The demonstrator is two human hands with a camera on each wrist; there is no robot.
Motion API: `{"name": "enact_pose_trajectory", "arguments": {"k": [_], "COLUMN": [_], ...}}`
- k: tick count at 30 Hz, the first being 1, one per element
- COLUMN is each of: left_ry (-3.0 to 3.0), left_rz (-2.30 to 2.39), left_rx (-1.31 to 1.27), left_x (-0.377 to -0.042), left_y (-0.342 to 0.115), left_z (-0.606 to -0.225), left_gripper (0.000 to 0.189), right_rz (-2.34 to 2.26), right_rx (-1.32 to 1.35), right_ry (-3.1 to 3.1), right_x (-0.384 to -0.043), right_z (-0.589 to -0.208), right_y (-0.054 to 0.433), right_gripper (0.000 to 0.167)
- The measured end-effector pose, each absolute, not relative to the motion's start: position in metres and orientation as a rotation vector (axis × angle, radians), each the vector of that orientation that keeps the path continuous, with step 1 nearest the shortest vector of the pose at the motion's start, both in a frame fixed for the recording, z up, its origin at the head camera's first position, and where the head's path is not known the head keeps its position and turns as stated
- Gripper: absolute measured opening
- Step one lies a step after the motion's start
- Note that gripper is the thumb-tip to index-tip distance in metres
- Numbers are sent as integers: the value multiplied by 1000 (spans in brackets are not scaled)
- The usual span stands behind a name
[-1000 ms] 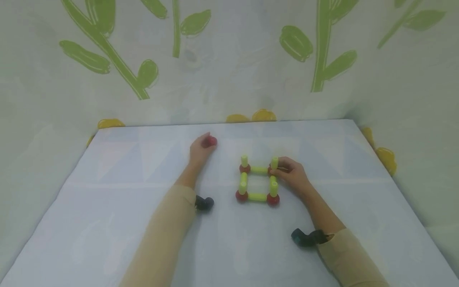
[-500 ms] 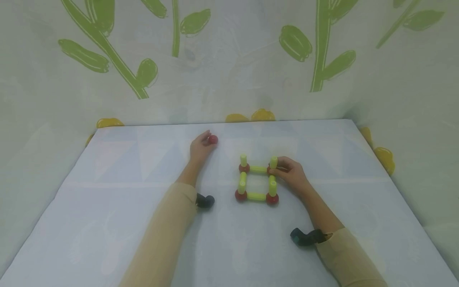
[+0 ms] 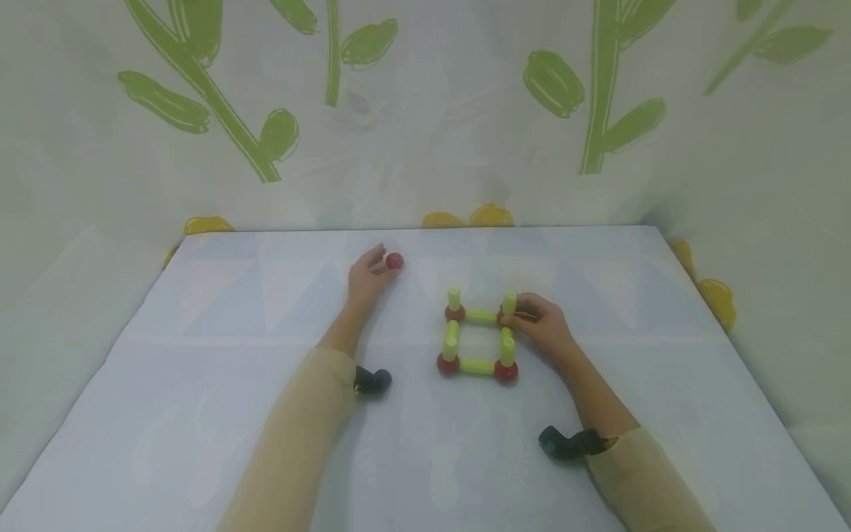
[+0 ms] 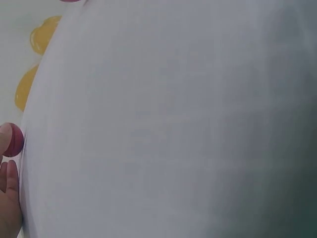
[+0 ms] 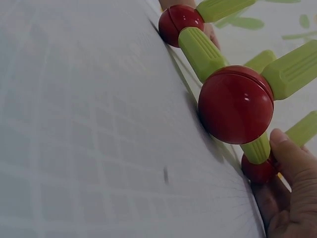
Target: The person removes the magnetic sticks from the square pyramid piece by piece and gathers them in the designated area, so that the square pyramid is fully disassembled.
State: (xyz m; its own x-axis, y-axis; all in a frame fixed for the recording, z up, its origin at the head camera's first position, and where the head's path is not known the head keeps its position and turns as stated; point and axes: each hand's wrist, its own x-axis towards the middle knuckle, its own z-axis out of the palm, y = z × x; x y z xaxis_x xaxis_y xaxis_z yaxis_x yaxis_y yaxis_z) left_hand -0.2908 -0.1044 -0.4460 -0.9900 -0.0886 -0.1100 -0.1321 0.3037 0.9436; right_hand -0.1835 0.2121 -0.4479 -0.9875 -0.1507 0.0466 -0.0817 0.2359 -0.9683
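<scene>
In the head view, a square frame of yellow-green rods (image 3: 476, 366) and red balls (image 3: 506, 371) sits on the table, a short rod standing up from each corner. My right hand (image 3: 545, 324) pinches the far right corner ball (image 5: 258, 168) at the foot of its upright rod. The right wrist view shows the thumb against that ball, with a nearer corner ball (image 5: 236, 105) large in front. Toward the table's back, my left hand (image 3: 369, 282) is beside a loose red ball (image 3: 395, 261). Its thumb overlaps the ball; the other fingers are spread away from it.
The white table (image 3: 199, 414) ends at a pale wall (image 3: 425, 133) painted with green leaves and yellow shapes. Black devices are worn at the left wrist (image 3: 374, 381) and the right wrist (image 3: 568, 443), below the beige sleeves.
My left fingers have opened away from the loose red ball, which stays almost in place. The right hand keeps its pinch on the corner ball, and the frame has not moved.
</scene>
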Motion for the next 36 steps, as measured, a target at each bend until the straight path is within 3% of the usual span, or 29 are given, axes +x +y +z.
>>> {"name": "enact_pose_trajectory", "arguments": {"k": [12, 22, 36], "left_ry": [2543, 2606, 2283], "left_rz": [1824, 1916, 1810], "left_rx": [-182, -130, 655], "left_x": [-296, -284, -243], "left_y": [-104, -102, -56], "left_z": [-456, -445, -419], "left_gripper": [51, 56, 56], "right_rz": [-1908, -1894, -1870], "right_rx": [-252, -209, -207], "right_ry": [2404, 2404, 2426], "right_x": [-184, -186, -186], "right_z": [-450, -451, -449], "right_y": [210, 211, 214], "right_gripper": [36, 35, 34]}}
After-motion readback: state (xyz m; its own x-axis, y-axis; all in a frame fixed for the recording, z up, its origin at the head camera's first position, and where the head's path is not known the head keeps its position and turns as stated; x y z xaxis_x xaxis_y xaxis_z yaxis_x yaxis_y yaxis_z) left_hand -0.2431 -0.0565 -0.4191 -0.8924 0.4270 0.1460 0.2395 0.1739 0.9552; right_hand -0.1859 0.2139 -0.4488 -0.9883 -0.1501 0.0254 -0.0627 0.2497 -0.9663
